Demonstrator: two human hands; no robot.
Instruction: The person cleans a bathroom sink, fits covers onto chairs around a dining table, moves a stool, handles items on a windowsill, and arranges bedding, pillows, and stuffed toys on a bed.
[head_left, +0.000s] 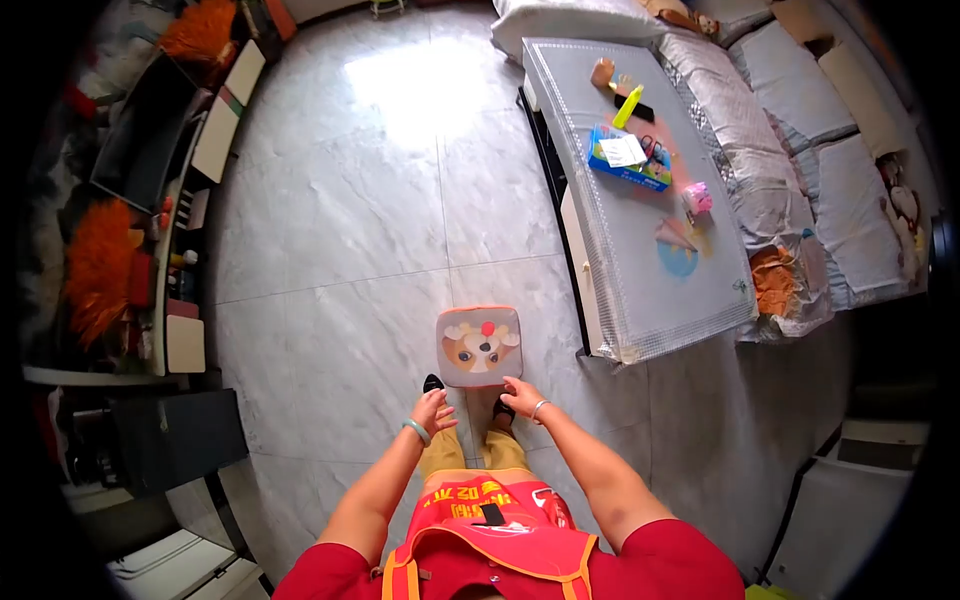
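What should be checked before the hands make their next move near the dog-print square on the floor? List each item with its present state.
1. Dog-print square on the floor, print facing up: ok.
2. Left hand free: ok, no object visible in it.
3. Right hand touching the square's near edge: cannot tell; its fingertips overlap that edge in this view.
4. Both hands at the square's edge: not ok; the left sits short of it.
5. Left shoe clear of the square: cannot tell, it is very close to the near corner.
6. Square apart from the low table: ok, floor shows between.
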